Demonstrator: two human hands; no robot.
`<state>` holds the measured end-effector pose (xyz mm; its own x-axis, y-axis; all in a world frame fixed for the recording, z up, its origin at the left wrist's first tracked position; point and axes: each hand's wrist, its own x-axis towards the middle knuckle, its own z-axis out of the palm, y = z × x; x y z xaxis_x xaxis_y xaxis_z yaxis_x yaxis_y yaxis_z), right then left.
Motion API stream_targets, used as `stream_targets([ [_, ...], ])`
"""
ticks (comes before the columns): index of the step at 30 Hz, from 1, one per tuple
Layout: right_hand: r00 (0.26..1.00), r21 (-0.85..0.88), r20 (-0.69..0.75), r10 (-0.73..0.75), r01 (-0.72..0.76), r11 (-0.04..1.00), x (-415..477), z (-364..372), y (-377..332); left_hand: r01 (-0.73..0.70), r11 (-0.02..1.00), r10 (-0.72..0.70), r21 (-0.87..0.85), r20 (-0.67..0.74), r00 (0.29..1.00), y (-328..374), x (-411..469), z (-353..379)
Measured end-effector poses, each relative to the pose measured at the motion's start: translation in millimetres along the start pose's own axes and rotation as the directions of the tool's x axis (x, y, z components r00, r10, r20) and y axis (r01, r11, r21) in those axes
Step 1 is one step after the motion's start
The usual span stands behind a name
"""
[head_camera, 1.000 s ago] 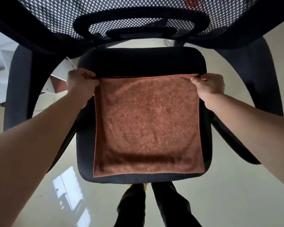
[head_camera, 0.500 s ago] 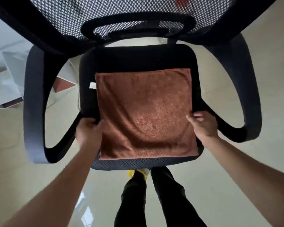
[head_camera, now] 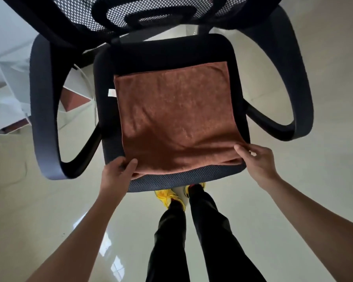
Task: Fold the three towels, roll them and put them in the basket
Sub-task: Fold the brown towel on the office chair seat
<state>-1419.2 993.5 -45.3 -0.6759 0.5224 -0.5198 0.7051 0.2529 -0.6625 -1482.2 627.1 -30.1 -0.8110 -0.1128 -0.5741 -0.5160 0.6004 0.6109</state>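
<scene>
A brown towel [head_camera: 175,117] lies flat on the black seat [head_camera: 171,49] of an office chair, a small white tag sticking out at its left edge. Its near edge is bunched into a low ridge. My left hand [head_camera: 118,171] pinches the near left corner of the towel, thumb on top. My right hand [head_camera: 255,159] grips the near right corner, fingers pressed on the raised fold. No basket and no other towels are in view.
The chair's armrests [head_camera: 43,110] curve out on both sides and its mesh backrest [head_camera: 130,13] fills the top. White boxes [head_camera: 10,94] stand on the glossy floor at the left. My legs and yellow shoes [head_camera: 169,197] are under the seat's front edge.
Both hands have slid from the towel's far corners, down its sides, to the near corners. The near edge is now bunched up under the fingers.
</scene>
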Motion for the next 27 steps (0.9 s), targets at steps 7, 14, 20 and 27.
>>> stream_targets([
  [7, 0.995, -0.243, 0.094, 0.013, 0.010, 0.970, -4, -9, 9, 0.239, 0.959, -0.217, -0.151, 0.148, 0.965, -21, 3, -3],
  [14, 0.968, -0.235, 0.203, 0.148, -0.099, 0.967, -22, -14, 39, 0.246, 0.969, -0.237, 0.008, 0.287, 0.928, -49, -27, 3],
  [20, 0.972, -0.114, 0.120, 0.204, -0.190, 0.975, -23, -11, 49, 0.327, 0.945, -0.328, 0.028, 0.087, 0.941, -60, -23, 10],
  [27, 0.759, 0.227, 0.282, 0.587, -0.647, 0.728, -26, -1, 47, 0.656, 0.582, -0.645, -0.480, 0.217, 0.732, -67, -31, 29],
])
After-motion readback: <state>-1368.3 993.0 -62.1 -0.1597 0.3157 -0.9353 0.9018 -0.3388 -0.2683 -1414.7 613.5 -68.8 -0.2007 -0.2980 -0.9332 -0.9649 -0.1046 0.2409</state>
